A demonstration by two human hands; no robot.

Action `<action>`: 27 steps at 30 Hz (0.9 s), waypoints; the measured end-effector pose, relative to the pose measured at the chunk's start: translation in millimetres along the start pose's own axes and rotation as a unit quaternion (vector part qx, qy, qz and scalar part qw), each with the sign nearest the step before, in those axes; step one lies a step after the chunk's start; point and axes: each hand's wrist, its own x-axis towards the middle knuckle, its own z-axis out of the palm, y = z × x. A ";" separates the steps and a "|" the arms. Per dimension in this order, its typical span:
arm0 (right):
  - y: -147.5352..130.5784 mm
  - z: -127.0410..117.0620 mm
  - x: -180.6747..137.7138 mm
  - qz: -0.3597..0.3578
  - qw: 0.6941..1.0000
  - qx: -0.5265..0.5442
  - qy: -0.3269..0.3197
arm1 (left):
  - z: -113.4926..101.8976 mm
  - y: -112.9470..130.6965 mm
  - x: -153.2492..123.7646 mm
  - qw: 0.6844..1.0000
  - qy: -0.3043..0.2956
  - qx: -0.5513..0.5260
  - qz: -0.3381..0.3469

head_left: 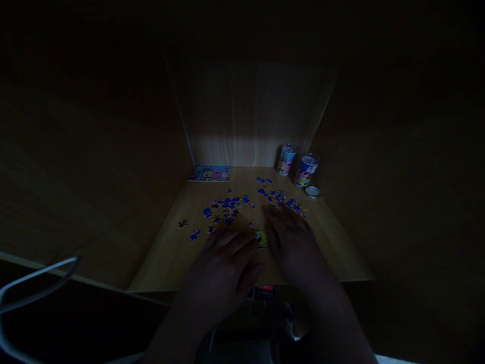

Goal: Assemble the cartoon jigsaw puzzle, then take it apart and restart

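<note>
The scene is very dark. My left hand (223,265) lies flat on the wooden desk (170,253), fingers stretched out and apart, pointing toward the loose jigsaw pieces (231,205). My right hand (291,240) also rests flat with fingers extended, its fingertips reaching the scattered pieces. Between the two hands lies a small joined patch of yellow puzzle pieces (261,237), touching or nearly touching both hands. Neither hand visibly grips anything.
A printed cartoon picture card (209,174) lies at the desk's back left. Two cartoon tins (286,159) (306,171) stand at the back right, with a round lid (312,191) beside them. Wooden walls enclose the desk. A white cable (34,278) loops at lower left.
</note>
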 end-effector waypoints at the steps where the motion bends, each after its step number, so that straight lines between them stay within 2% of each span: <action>1: -2.2 1.1 0.9 0.020 1.000 -0.011 0.006 | 0.5 0.1 0.2 1.000 0.004 0.000 -0.002; 4: -4.6 3.8 2.3 0.087 0.994 -0.052 0.030 | 2.1 0.1 0.5 1.000 0.020 0.003 -0.013; 6: -3.2 5.8 4.3 0.103 0.992 -0.069 0.026 | 2.9 0.1 0.6 0.999 0.030 0.006 -0.021; 11: 0.4 13.5 18.6 0.051 0.997 -0.043 -0.036 | 2.0 0.7 0.7 0.999 0.031 0.009 -0.030; 14: -2.3 17.0 26.0 0.046 0.997 -0.019 -0.056 | 0.7 1.4 0.6 0.999 0.029 0.006 -0.032; 22: -8.4 3.5 23.9 0.021 0.999 -0.040 -0.005 | -1.0 3.2 -0.1 0.999 0.035 -0.005 -0.036; 24: -8.6 0.3 21.1 0.037 0.998 -0.054 0.001 | -1.3 3.4 0.2 0.999 0.036 -0.008 -0.038; 27: -9.3 -1.2 16.8 0.107 0.990 -0.086 0.024 | -1.3 3.0 0.4 0.999 0.030 -0.012 -0.040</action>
